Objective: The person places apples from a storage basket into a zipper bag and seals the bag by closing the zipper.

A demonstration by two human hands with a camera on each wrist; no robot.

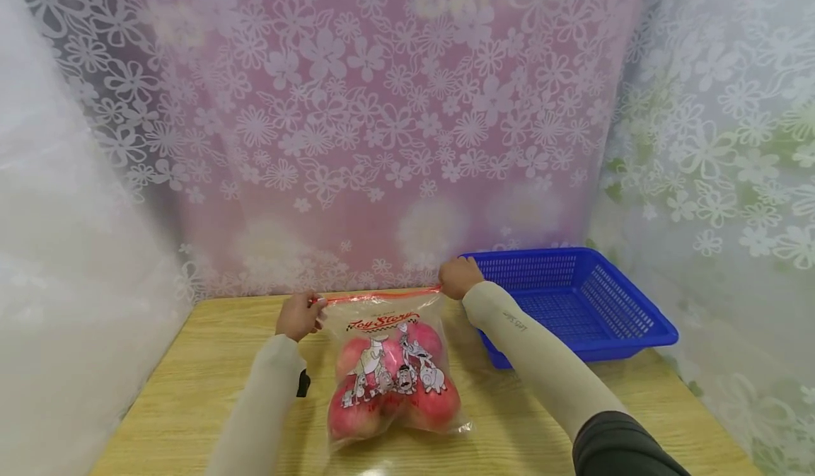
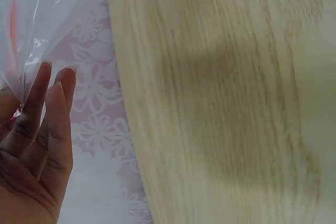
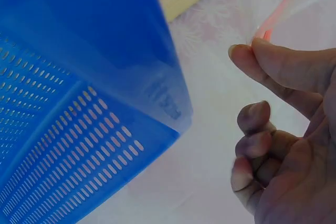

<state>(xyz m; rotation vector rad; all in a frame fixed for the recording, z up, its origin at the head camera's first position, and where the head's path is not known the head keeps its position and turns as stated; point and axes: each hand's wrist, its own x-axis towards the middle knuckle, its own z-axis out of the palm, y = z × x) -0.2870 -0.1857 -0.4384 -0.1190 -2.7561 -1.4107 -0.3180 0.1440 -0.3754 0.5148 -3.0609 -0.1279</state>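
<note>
A clear zip bag (image 1: 382, 324) printed with "Toy Story" and cartoon figures lies on the wooden table, with several red apples (image 1: 428, 399) inside. My left hand (image 1: 299, 315) pinches the left end of its red zip strip (image 1: 376, 296). At the strip's other end, my right hand (image 1: 460, 278) pinches the corner between thumb and index finger. The left wrist view shows the left hand (image 2: 39, 145) holding gathered clear plastic. In the right wrist view, the right hand (image 3: 289, 114) grips the strip's tip while its other fingers curl loosely below.
A blue plastic basket (image 1: 573, 352) with slotted walls stands on the right side of the table (image 1: 191, 391), close beside my right hand and forearm. Behind the table's far edge hangs a pink flowered curtain (image 1: 382, 143); pale sheets flank both sides.
</note>
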